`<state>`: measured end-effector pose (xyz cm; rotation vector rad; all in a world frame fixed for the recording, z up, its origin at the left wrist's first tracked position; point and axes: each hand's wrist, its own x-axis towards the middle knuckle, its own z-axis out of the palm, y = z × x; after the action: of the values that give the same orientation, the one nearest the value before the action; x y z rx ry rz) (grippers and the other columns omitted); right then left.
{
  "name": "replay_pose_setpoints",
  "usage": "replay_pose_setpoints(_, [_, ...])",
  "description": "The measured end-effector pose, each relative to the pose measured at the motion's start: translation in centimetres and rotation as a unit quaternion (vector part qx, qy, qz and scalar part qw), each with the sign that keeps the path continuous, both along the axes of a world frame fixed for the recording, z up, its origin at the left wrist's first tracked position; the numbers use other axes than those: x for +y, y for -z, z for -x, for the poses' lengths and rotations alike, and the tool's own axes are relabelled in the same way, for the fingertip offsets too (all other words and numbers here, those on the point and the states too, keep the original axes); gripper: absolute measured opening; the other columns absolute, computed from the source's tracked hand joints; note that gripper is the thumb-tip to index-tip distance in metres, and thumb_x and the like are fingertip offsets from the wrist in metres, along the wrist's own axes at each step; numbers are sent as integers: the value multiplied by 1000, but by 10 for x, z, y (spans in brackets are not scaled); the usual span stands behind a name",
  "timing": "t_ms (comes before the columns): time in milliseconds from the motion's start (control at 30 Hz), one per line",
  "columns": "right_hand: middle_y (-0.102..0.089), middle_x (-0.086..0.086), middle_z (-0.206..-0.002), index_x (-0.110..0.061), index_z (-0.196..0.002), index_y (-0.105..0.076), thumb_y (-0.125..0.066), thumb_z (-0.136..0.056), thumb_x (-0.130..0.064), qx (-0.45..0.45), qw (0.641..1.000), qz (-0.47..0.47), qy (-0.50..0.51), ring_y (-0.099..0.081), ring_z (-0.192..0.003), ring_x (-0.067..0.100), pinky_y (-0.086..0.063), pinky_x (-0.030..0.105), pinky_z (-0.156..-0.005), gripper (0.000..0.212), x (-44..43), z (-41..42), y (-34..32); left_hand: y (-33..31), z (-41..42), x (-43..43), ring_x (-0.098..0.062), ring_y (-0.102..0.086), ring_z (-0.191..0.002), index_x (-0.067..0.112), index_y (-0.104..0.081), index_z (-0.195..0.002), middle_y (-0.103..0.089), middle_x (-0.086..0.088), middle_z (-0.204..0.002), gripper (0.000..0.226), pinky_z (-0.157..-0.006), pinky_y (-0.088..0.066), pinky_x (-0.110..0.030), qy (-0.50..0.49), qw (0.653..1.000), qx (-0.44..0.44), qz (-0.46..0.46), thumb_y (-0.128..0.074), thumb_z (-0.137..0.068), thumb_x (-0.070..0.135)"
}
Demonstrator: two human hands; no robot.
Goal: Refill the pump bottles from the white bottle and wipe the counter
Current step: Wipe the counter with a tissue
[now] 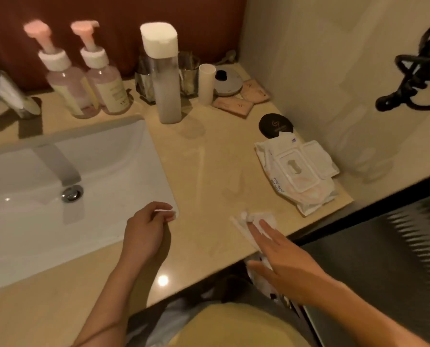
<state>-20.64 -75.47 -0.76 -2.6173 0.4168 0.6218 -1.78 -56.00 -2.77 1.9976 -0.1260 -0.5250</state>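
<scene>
head view: right hand (pixel 284 264) hides part of the wipe (pixel 267 217).

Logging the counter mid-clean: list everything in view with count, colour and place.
pump bottles: two, pink-topped, back left
white bottle: one, white-capped, back centre
cup: one, white, right of white bottle
holders: two, metal, behind white bottle
sachets: two, pink, by cup
disc: one, grey, behind sachets
wipes pack: one, white, counter right
coaster: one, black, behind wipes pack
wipe: one, white, counter front
sink: one, white, left
tap: one, silver, over sink
cord: one, black, right wall
left hand: fingers curled, at sink corner
right hand: fingers straight, on wipe
</scene>
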Motion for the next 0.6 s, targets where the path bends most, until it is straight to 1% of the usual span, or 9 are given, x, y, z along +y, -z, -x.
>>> replay_pose_setpoints(67, [14, -15, -155, -46, -137, 27, -27, -91, -64, -24, 999, 19, -19, 12, -141, 2, -7, 24, -112, 73, -23, -14, 0, -1, 8, -1, -7, -64, -96, 19, -67, -100, -70, 5, -98, 24, -84, -45, -20, -18, 1000, -12, 6, -46, -95, 8])
replay_pose_setpoints(133, [10, -12, -155, -36, -143, 23, -26, -93, -61, -46, 998, 25, -41, 19, -133, -3, -2, 20, -108, 74, -36, -35, 3, -4, 21, 0, -1, -60, -98, 20, -64, -108, -66, 8, -105, 28, -83, -41, -10, -41, 998, -44, 15, -42, -97, 7])
replay_pose_setpoints(200, [11, -8, -156, -32, -144, 24, -22, -92, -63, -55, 996, 25, -69, 24, -134, -1, 5, 21, -109, 76, -37, -63, 9, -6, 38, 4, 14, -55, -82, 25, -61, -111, -61, 13, -96, 33, -70, -38, 0, -88, 993, -73, 27, -40, -97, 4])
replay_pose_setpoints(267, [10, -5, -158, -33, -143, 27, -16, -89, -68, -75, 990, 22, -117, 23, -139, 5, 6, 26, -115, 77, -24, -91, 20, -7, 53, 11, 18, -51, -69, 31, -59, -110, -55, 17, -82, 35, -66, -38, -1, -165, 980, -98, 44, -41, -97, 4])
replay_pose_setpoints(333, [12, -4, -158, -36, -142, 27, -10, -85, -74, -87, 981, 9, -175, 20, -142, 9, 2, 31, -118, 78, -2, -111, 27, -7, 64, 20, 22, -48, -96, 29, -59, -112, -60, 16, -97, 30, -88, -37, -4, -250, 959, -123, 45, -44, -98, 7])
replay_pose_setpoints(400, [14, -4, -157, -37, -143, 26, -9, -84, -74, -100, 966, -13, -237, 20, -141, 9, 4, 31, -117, 78, 25, -119, 28, -3, 71, 30, 4, -28, -135, 26, -56, -118, -52, 9, -133, 26, -114, -26, -30, -334, 933, -137, 15, -44, -98, 12])
replay_pose_setpoints(467, [15, -9, -154, -32, -145, 23, -15, -89, -68, -109, 943, -28, -313, 24, -136, 3, 12, 25, -113, 76, 48, -120, 25, -4, 82, 37, -5, -16, -142, 23, -49, -128, -32, 3, -152, 32, -117, -20, -40, -418, 898, -135, -3, -43, -98, 12])
replay_pose_setpoints(533, [22, -13, -148, -28, -146, 21, -19, -93, -64, -116, 922, -34, -368, 29, -130, 0, 15, 23, -111, 76, 64, -119, 19, -7, 97, 42, 0, -22, -136, 20, -37, -140, -18, 2, -156, 43, -114, -24, -33, -488, 867, -105, 4, -44, -98, 12])
replay_pose_setpoints(600, [29, -14, -139, -27, -146, 19, -20, -93, -63, -114, 896, -33, -429, 31, -127, 0, 16, 22, -111, 75, 71, -111, 16, -6, 112, 45, -8, -26, -137, 19, -26, -147, -13, 2, -157, 52, -113, -26, -34, -544, 836, -66, 25, -46, -98, 15])
